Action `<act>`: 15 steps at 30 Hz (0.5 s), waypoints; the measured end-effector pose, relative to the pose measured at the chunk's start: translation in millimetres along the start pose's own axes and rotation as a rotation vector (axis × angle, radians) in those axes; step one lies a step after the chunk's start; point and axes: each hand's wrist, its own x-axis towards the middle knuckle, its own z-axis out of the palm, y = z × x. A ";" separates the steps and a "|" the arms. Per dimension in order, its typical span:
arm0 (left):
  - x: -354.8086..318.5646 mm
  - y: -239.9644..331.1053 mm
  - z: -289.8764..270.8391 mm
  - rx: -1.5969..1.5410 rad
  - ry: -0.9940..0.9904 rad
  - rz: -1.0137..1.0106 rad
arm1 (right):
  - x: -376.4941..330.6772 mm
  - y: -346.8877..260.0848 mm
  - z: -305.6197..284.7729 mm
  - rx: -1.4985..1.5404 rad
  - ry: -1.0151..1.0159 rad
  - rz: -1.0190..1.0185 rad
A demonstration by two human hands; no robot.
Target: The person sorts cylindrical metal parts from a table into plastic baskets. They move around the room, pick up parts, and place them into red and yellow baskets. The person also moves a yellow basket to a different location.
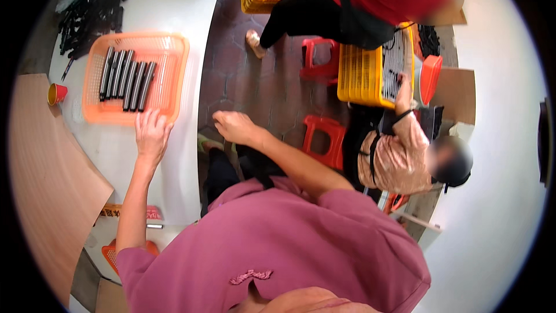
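On the white table at my left, a shallow orange plastic basket [168, 52] holds several dark, shiny pen-like tubes [130, 78] lying side by side in two groups. My left hand [152, 134] reaches to the near rim of this basket, its fingers stretched forward and touching the edge just below the tubes. No object shows in it. To the right of the table edge, over the floor, my right hand [234, 127] is held with the fingers curled in. Its palm is turned from view, and nothing sticks out of it.
A heap of black pen-like parts [95, 8] lies beyond the basket, and a small red-and-yellow cup [57, 94] left of it. Red stools [323, 139] stand on the floor. Two co-workers are at right, one with a hand at a yellow crate [362, 75]. A wooden board [46, 185] lies at left.
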 end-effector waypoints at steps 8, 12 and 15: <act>8.9 3.1 -10.8 0.075 -0.056 -0.219 | -66.1 90.1 -34.8 -0.026 0.005 0.237; 2.3 11.0 -8.9 0.096 0.001 -0.313 | -113.0 154.8 -30.5 -0.050 -0.049 0.421; -16.6 27.6 -8.0 0.115 0.032 -0.351 | -149.0 196.8 -27.2 -0.049 -0.116 0.570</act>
